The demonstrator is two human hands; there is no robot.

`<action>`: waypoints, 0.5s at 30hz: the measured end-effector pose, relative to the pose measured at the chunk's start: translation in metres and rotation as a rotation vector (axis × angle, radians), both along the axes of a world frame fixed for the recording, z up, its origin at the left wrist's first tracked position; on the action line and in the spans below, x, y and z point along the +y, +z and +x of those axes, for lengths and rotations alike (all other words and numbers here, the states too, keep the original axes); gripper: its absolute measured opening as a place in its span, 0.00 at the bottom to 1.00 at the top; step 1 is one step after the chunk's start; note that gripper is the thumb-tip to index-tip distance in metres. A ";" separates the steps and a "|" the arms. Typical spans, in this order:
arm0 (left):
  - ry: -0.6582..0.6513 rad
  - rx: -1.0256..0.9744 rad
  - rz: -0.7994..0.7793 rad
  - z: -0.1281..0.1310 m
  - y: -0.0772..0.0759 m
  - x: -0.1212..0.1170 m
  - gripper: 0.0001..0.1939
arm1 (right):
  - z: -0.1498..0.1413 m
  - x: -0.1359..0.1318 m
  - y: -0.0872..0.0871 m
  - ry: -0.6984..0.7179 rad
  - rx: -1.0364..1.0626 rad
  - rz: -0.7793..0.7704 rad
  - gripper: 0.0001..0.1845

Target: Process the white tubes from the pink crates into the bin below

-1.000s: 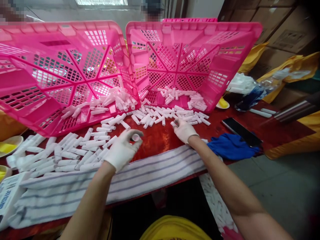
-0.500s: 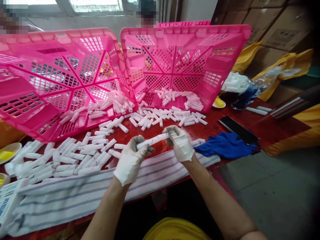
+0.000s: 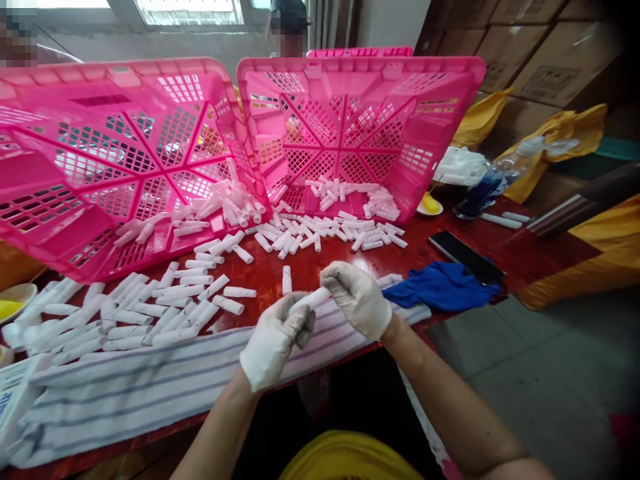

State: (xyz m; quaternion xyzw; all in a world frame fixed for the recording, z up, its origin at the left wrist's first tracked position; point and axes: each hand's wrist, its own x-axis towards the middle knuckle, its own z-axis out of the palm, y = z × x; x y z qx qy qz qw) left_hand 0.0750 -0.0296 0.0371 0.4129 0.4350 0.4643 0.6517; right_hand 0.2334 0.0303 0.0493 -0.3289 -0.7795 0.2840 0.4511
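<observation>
In the head view a short white tube (image 3: 311,300) slants over the striped towel. My left hand (image 3: 280,337), in a white glove with greyed fingertips, is closed around its lower end. Gloved too, my right hand (image 3: 356,299) pinches at the upper end, its fingertips covering that tip. Just beyond my left hand, a single white tube (image 3: 287,280) with a dark mark lies on the red table (image 3: 265,283). Many similar tubes (image 3: 175,293) are heaped to the left, some with thin dark lines.
Two pink baskets (image 3: 345,143) lie tipped toward me, with white tubes spilling out. A striped towel (image 3: 165,380) runs along the table's front edge. On the right are a blue cloth (image 3: 440,287), a phone (image 3: 467,257) and a bottle (image 3: 485,190). Another person's head (image 3: 289,27) shows behind.
The longer white tube stretched between my hands is no longer seen; a shorter one is between them. A tube now lies beyond my left hand. Both hands have come slightly closer together.
</observation>
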 end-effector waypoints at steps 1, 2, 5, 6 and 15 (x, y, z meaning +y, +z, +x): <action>0.075 0.101 0.043 0.004 -0.003 -0.001 0.19 | -0.002 -0.003 -0.002 -0.008 0.029 -0.063 0.09; 0.154 0.216 0.087 0.007 -0.006 -0.002 0.19 | -0.004 -0.005 -0.005 -0.009 0.070 -0.148 0.11; 0.289 0.485 0.187 0.014 -0.016 -0.003 0.19 | -0.006 -0.013 -0.016 -0.034 0.296 -0.356 0.18; 0.301 0.531 0.214 0.014 -0.019 -0.003 0.19 | -0.005 -0.015 -0.019 -0.057 0.385 -0.396 0.18; 0.297 0.510 0.272 0.017 -0.014 -0.004 0.17 | -0.003 -0.014 -0.008 -0.174 0.526 -0.576 0.16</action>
